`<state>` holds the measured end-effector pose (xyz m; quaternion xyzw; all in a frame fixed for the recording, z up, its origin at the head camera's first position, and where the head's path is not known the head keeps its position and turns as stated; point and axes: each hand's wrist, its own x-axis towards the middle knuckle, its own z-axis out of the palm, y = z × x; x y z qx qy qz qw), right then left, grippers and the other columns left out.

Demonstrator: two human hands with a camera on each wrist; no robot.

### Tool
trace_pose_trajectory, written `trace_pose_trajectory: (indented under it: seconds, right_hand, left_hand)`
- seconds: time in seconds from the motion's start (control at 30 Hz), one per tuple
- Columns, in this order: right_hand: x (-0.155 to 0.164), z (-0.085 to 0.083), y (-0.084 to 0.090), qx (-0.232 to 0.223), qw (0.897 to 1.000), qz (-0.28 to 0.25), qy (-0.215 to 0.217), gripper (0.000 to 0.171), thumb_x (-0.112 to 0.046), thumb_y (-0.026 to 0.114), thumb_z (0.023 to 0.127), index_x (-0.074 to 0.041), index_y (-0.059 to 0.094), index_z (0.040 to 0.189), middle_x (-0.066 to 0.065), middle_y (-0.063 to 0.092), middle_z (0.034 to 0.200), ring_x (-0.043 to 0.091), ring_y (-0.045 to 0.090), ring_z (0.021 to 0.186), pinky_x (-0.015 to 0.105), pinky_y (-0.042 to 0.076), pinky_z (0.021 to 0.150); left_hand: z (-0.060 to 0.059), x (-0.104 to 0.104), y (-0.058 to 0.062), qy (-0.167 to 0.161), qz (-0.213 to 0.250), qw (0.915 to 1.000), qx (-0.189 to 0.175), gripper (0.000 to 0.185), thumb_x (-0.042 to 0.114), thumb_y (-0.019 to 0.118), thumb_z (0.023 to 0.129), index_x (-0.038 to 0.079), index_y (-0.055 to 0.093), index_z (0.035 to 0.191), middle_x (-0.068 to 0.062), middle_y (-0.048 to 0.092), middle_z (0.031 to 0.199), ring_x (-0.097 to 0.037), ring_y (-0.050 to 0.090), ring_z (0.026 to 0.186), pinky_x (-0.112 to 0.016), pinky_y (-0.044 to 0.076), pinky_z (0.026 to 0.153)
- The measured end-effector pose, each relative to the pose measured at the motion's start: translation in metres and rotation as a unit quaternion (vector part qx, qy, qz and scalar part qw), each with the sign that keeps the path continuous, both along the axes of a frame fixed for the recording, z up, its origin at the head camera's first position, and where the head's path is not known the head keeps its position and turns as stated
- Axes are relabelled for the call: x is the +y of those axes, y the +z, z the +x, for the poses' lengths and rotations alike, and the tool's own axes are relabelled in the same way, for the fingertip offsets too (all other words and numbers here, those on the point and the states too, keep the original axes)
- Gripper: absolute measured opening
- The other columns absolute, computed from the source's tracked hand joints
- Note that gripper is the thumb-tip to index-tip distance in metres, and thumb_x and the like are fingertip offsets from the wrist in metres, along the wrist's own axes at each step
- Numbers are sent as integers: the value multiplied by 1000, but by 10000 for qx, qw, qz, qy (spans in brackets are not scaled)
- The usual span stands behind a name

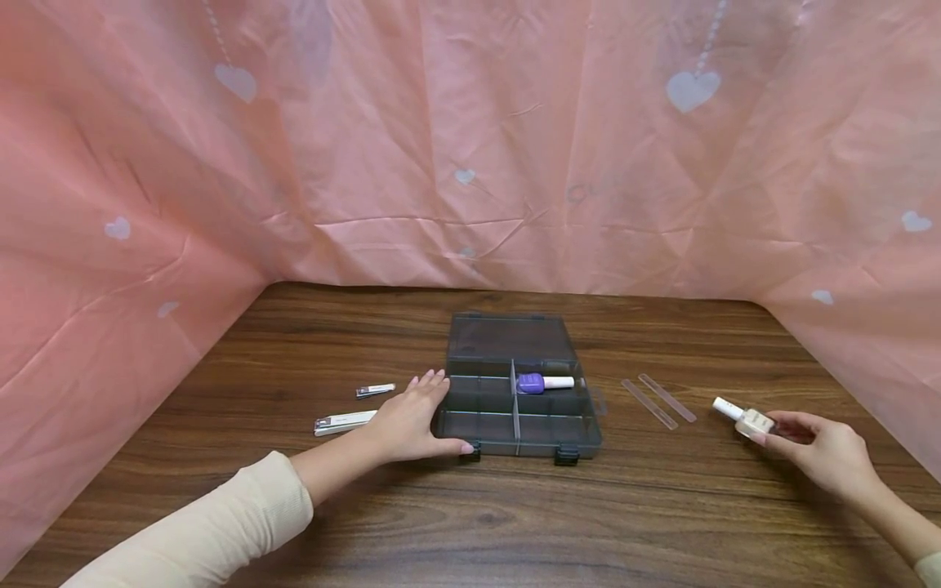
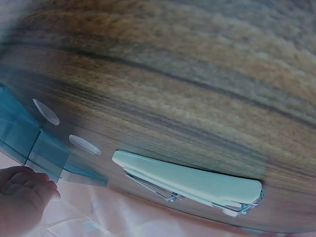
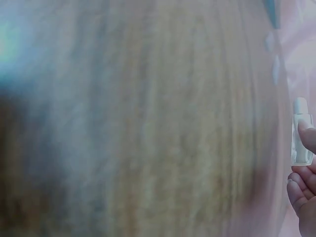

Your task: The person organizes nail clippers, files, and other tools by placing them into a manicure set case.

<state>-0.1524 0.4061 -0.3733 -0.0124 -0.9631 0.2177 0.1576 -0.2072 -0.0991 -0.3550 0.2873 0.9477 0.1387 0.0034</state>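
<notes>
My left hand [image 1: 413, 418] rests at the left side of a dark see-through compartment box [image 1: 478, 447], its fingers extended and the thumb by the front latch. The box lies with its lid [image 1: 507, 336] raised at the back. A purple nail polish bottle [image 1: 531, 383] with a white cap lies on its side in the back right compartment. On the right, my right hand [image 1: 834, 453] pinches a cream nail polish bottle [image 1: 755, 422] between thumb and fingers, its white cap pointing left. The right wrist view shows this bottle [image 3: 301, 143] at its right edge.
Left of the box lie a small nail clipper [image 1: 376, 390] and a larger nail clipper [image 1: 344, 422], partly behind my left wrist. Two clear strips [image 1: 666, 398] lie right of the box on the wooden table [image 1: 485, 523]. Pink curtains [image 1: 500, 147] enclose the back and sides.
</notes>
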Motion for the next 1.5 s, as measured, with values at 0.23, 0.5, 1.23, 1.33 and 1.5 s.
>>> trace_pose_trajectory:
  seconds: [0.23,0.5,1.23,1.33,1.5]
  right_hand:
    - [-9,-4,9,101,9997,-111,196,43,-25,75,77,8,65,104,21,70,80,-24,39,64,15,38,50]
    - [-28,-12,18,199,9987,-335,330,42,-21,74,78,9,63,106,19,70,78,-22,43,62,17,41,47]
    - [-84,-31,42,478,9869,-768,1336,34,-8,77,73,8,66,101,3,69,75,-13,52,64,12,44,53]
    - [-90,-33,41,493,9844,-843,1465,34,-5,76,73,9,65,101,12,69,77,-13,52,65,12,44,52]
    - [-102,-37,39,448,9815,-949,1598,34,-3,76,72,8,66,102,14,68,78,-10,52,64,15,44,49]
  left_hand:
    - [1,0,1,-5,-12,10000,-26,98,62,65,72,-6,39,137,-23,33,147,-35,29,138,-46,25,114]
    - [0,0,1,18,-79,10000,11,98,63,65,72,-6,39,137,-23,34,146,-34,30,138,-45,26,113]
    - [0,1,3,111,-216,9997,-42,98,65,64,72,-5,40,137,-21,34,146,-33,30,138,-43,26,114]
    - [0,1,3,100,-209,9997,-46,98,65,64,72,-5,40,137,-21,34,146,-33,30,138,-44,26,113]
    - [-1,1,2,41,-216,9998,33,98,65,64,72,-6,41,136,-22,35,146,-34,31,138,-44,26,113]
